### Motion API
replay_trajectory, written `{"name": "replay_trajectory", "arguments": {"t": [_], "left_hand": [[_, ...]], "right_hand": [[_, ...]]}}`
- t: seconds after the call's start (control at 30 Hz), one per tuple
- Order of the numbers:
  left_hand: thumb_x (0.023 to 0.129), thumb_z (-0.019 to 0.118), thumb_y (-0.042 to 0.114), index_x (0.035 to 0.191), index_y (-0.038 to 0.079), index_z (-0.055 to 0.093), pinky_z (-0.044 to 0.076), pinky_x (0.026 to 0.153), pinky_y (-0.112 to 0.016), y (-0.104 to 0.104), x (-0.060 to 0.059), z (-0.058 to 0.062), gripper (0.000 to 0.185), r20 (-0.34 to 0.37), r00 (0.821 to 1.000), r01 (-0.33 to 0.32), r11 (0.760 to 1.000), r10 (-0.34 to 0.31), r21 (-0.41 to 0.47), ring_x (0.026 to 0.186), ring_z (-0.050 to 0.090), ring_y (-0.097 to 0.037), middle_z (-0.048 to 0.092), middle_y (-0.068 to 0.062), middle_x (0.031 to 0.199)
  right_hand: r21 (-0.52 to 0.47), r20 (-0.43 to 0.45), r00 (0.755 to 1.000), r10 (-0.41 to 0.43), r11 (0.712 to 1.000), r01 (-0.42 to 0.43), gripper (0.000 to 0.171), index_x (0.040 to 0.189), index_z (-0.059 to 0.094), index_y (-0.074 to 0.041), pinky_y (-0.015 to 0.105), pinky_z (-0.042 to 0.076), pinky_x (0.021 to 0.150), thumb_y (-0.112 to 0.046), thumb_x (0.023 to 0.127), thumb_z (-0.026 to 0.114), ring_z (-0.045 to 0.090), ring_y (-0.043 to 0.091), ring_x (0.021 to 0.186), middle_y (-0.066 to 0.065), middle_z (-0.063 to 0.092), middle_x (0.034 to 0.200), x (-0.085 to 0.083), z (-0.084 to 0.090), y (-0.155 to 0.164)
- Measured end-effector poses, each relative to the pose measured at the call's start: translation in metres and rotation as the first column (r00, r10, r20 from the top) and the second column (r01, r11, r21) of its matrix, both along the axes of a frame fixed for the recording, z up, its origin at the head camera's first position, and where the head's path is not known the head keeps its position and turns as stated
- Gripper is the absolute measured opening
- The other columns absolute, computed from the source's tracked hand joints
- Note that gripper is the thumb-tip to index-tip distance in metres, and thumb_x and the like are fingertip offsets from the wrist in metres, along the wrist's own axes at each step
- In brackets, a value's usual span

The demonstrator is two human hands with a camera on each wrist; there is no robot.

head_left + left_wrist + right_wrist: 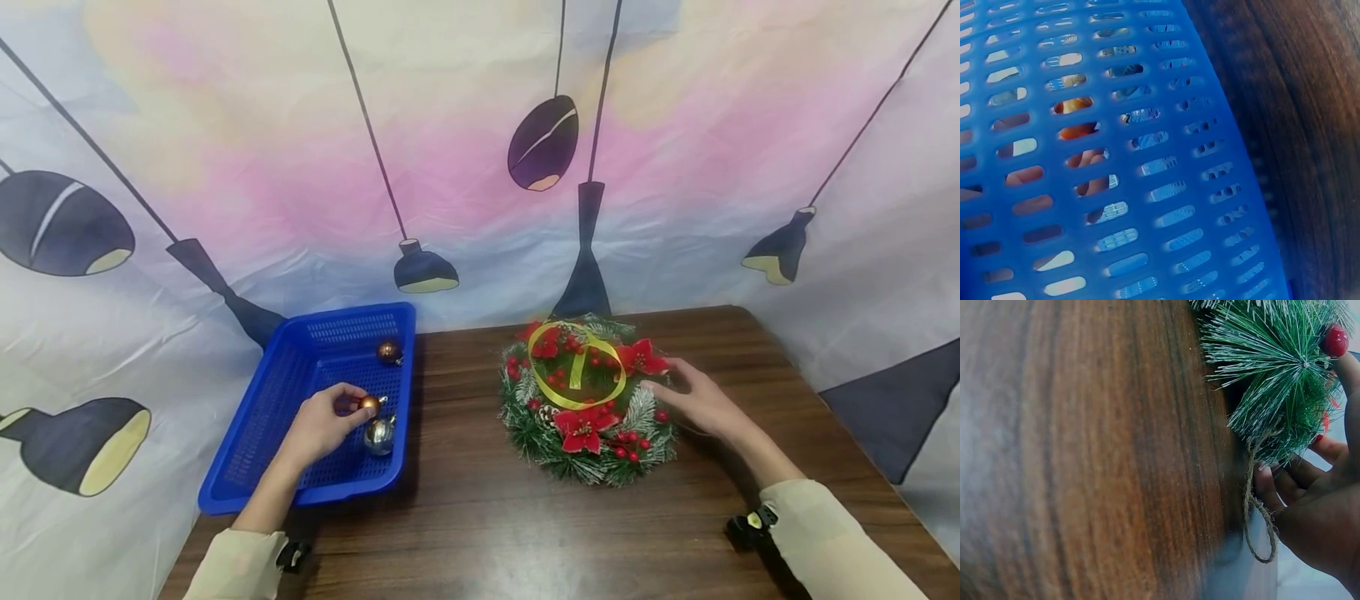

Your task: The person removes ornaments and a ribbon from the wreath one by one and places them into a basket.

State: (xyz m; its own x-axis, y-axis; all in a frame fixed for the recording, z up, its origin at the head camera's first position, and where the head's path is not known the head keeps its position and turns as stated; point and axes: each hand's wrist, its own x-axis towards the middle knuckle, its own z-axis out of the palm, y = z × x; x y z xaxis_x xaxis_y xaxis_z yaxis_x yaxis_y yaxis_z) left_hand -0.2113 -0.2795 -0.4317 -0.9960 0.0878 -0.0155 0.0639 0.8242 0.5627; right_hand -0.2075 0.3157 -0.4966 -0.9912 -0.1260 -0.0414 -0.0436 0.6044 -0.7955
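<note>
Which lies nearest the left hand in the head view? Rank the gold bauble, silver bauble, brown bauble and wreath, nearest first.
1. Gold bauble, pinched in the left hand.
2. Silver bauble, just right of the hand.
3. Brown bauble, at the basket's far end.
4. Wreath, on the table, right.

In front of me a dark wood-grain counter [480, 517] runs back to a cloth backdrop [300, 167] that hangs creased behind its far edge. The cloth is washed in pink, yellow and pale blue, printed with black hanging lamps [543, 143] on thin cords. It also drapes past the counter's left and right edges.
</note>
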Motion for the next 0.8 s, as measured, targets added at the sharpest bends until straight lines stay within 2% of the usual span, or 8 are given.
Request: {"name": "replay_trajectory", "arguments": {"t": [0.27, 0.47, 0.53, 0.63, 0.73, 0.8], "left_hand": [[0.1, 0.076, 0.021, 0.124, 0.004, 0.069, 0.058, 0.087, -0.053, 0.002, -0.001, -0.004, 0.031, -0.017, 1.0, -0.003, 1.0, 0.003, 0.015, 0.111, 0.07, -0.037, 0.071, -0.017, 0.117], [0.101, 0.075, 0.023, 0.13, 0.0, 0.066, 0.057, 0.09, -0.055, 0.006, -0.002, -0.006, 0.038, -0.009, 1.0, 0.005, 1.0, -0.005, -0.021, 0.114, 0.068, -0.039, 0.07, -0.021, 0.122], [0.101, 0.075, 0.024, 0.133, -0.002, 0.065, 0.055, 0.092, -0.058, 0.006, -0.003, -0.005, 0.043, -0.044, 0.999, 0.012, 0.999, -0.014, -0.041, 0.116, 0.066, -0.042, 0.068, -0.024, 0.127], [0.101, 0.074, 0.024, 0.136, -0.004, 0.064, 0.053, 0.096, -0.061, 0.007, -0.002, -0.004, 0.046, -0.15, 0.988, 0.028, 0.997, -0.038, -0.065, 0.121, 0.063, -0.044, 0.066, -0.026, 0.131], [0.1, 0.076, 0.022, 0.135, -0.003, 0.064, 0.052, 0.098, -0.061, 0.014, 0.0, 0.003, 0.044, -0.264, 0.962, 0.05, 0.996, -0.066, -0.069, 0.121, 0.063, -0.043, 0.066, -0.023, 0.13], [0.1, 0.077, 0.022, 0.134, -0.002, 0.065, 0.052, 0.098, -0.06, 0.025, 0.003, 0.011, 0.043, -0.315, 0.944, 0.079, 0.995, -0.094, -0.06, 0.12, 0.064, -0.041, 0.067, -0.021, 0.128]], "right_hand": [[0.009, 0.002, 1.0, 0.0, 1.0, 0.0, 0.086, 0.161, 0.033, 0.002, 0.076, 0.028, 0.114, -0.055, 0.103, 0.064, 0.03, 0.058, 0.148, 0.034, 0.032, 0.163, -0.002, -0.004, 0.002], [0.015, 0.01, 1.0, -0.006, 1.0, 0.006, 0.088, 0.162, 0.031, 0.002, 0.077, 0.028, 0.113, -0.055, 0.103, 0.063, 0.028, 0.059, 0.149, 0.035, 0.029, 0.164, -0.001, -0.004, 0.004], [0.017, 0.012, 1.0, -0.004, 1.0, 0.004, 0.088, 0.162, 0.031, 0.003, 0.077, 0.027, 0.113, -0.055, 0.104, 0.063, 0.027, 0.059, 0.149, 0.036, 0.029, 0.164, 0.0, -0.004, 0.004], [0.018, 0.017, 1.0, -0.006, 1.0, 0.005, 0.088, 0.162, 0.031, 0.003, 0.077, 0.027, 0.113, -0.055, 0.104, 0.063, 0.027, 0.059, 0.149, 0.035, 0.029, 0.164, 0.0, -0.003, 0.003], [0.015, 0.02, 1.0, -0.006, 1.0, 0.005, 0.088, 0.162, 0.031, 0.002, 0.078, 0.027, 0.113, -0.056, 0.103, 0.063, 0.027, 0.059, 0.149, 0.035, 0.03, 0.164, 0.0, -0.003, 0.003], [0.013, 0.018, 1.0, -0.005, 1.0, 0.005, 0.088, 0.162, 0.032, 0.002, 0.078, 0.027, 0.113, -0.056, 0.103, 0.063, 0.027, 0.058, 0.15, 0.034, 0.03, 0.164, 0.0, -0.003, 0.002]]}}
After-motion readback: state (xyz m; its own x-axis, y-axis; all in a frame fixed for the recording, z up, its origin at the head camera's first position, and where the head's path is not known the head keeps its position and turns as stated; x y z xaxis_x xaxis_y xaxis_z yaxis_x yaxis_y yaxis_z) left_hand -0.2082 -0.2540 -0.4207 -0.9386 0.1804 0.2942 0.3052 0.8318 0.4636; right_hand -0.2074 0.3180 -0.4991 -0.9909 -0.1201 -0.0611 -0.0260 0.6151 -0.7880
